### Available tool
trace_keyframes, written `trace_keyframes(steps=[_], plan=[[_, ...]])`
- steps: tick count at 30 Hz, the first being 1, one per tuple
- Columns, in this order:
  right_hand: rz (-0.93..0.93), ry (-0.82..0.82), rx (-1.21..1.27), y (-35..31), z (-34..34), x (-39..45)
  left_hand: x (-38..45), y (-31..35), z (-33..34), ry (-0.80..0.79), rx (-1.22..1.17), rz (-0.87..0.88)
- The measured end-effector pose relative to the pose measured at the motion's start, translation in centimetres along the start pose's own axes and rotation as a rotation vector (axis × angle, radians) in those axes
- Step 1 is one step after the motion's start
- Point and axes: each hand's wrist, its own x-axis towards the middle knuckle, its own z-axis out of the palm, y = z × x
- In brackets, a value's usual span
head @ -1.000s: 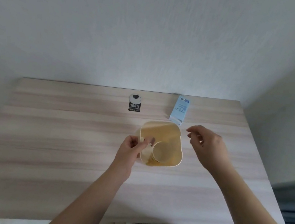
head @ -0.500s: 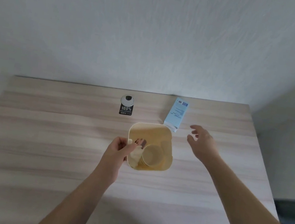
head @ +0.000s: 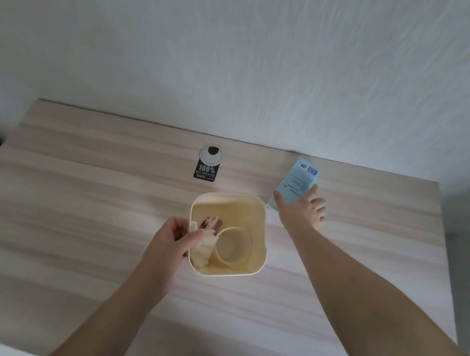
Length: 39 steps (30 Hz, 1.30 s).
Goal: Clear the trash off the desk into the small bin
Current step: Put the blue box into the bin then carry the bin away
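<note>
A small cream bin [head: 259, 228] stands in the middle of the wooden desk [head: 69, 196]. Inside it lie a paper cup [head: 233, 246], crumpled tissue [head: 203, 250] and a dark printed scrap [head: 212, 223]. My left hand [head: 172, 237] pinches the bin's left rim. My right hand [head: 303, 209] lies over the near end of a light blue box [head: 300, 179] behind the bin on the right, thumb and forefinger spread along its sides. A black and white tag [head: 208, 163] reading "100%" rests flat behind the bin.
A white wall [head: 248, 55] runs along the desk's far edge. The desk's right edge [head: 444, 259] drops off close to the blue box. Dark floor shows at the far left.
My right hand has reached forward from beside the bin onto the blue box. My left hand stays on the bin's rim. The view has tilted closer over the desk.
</note>
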Motion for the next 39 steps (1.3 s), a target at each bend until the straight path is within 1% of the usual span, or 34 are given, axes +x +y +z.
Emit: trace_keyframes(steps=[2, 7, 15, 17, 18, 21, 23, 27, 30, 34, 36, 39], plan=[[0.009, 0.021, -0.027, -0.8, 0.7, 0.2, 0.0, 0.2, -0.1, 0.011, 0.001, 0.010], [0.009, 0.015, -0.089, -1.5, 1.7, 0.4, 0.0, 0.2, -0.3, 0.039, -0.042, -0.009], [-0.090, 0.028, -0.187, 3.8, -0.4, -0.3, -0.7, -0.5, -0.1, 0.009, -0.022, -0.021], [-0.101, 0.001, -0.137, 5.0, -1.4, -1.1, -1.0, -0.3, 0.0, -0.029, -0.004, -0.019], [-0.092, -0.023, -0.068, 5.5, -1.9, -1.7, -1.1, -0.3, 0.0, -0.044, 0.004, -0.023], [-0.103, -0.087, 0.170, 6.7, -4.1, -4.5, -1.3, -0.2, 0.1, -0.086, 0.008, -0.027], [-0.179, -0.058, 0.242, 7.3, -5.7, -7.1, -1.5, -0.3, 0.1, -0.103, 0.006, -0.028], [-0.294, 0.052, 0.310, 7.3, -9.9, -12.8, -2.1, -0.2, 0.3, -0.141, 0.010, -0.023], [-0.400, 0.144, 0.331, 6.9, -12.8, -17.4, -2.7, 0.0, 0.1, -0.166, 0.012, 0.000], [-0.525, 0.158, 0.361, 5.8, -15.2, -23.1, -3.5, 0.7, -0.6, -0.174, -0.002, 0.026], [-0.556, 0.183, 0.313, 5.1, -15.7, -25.4, -3.8, 0.9, -1.1, -0.163, 0.009, 0.014], [-0.581, 0.184, 0.167, 4.5, -15.5, -28.2, -4.4, 0.8, -2.1, -0.169, 0.011, 0.041]])
